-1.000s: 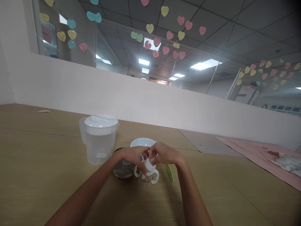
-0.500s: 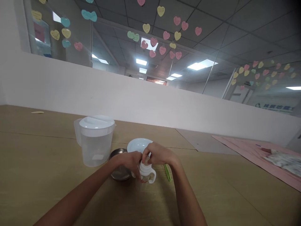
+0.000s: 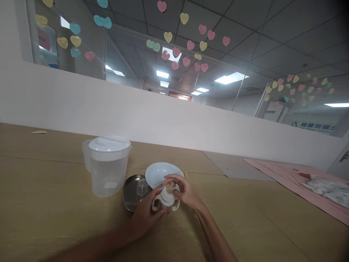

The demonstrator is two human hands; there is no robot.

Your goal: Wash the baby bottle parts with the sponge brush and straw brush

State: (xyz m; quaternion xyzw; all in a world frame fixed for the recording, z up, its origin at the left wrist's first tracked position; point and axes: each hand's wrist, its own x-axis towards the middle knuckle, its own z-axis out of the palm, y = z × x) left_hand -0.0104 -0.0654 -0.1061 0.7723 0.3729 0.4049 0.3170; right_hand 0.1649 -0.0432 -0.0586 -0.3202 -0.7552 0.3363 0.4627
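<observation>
A baby bottle (image 3: 167,197) with a white collar, two white side handles and a pale teat (image 3: 170,187) stands tilted slightly in front of me. My left hand (image 3: 145,214) is closed around its lower left side, thumb and fingers by the handle. At the top, my right hand (image 3: 188,192) has curled fingers on the teat and collar. Left of the bottle lies a steel dish (image 3: 130,193) with a clear dome-shaped cap (image 3: 142,187) in it. A white bowl (image 3: 158,171) sits just behind the bottle, partly covered by my right hand.
A lidded clear plastic jug (image 3: 107,174) holding water stands to the left. Behind my right hand a yellow tip (image 3: 185,175) of some thin object shows. A pink cloth (image 3: 275,178) with a doll-like figure (image 3: 325,187) lies at the far right. A white wall (image 3: 122,109) borders the table.
My left hand has shifted down and round to the bottle's left side, uncovering the steel dish and clear cap. My right hand has opened out around the teat and collar and now hides the green-handled item.
</observation>
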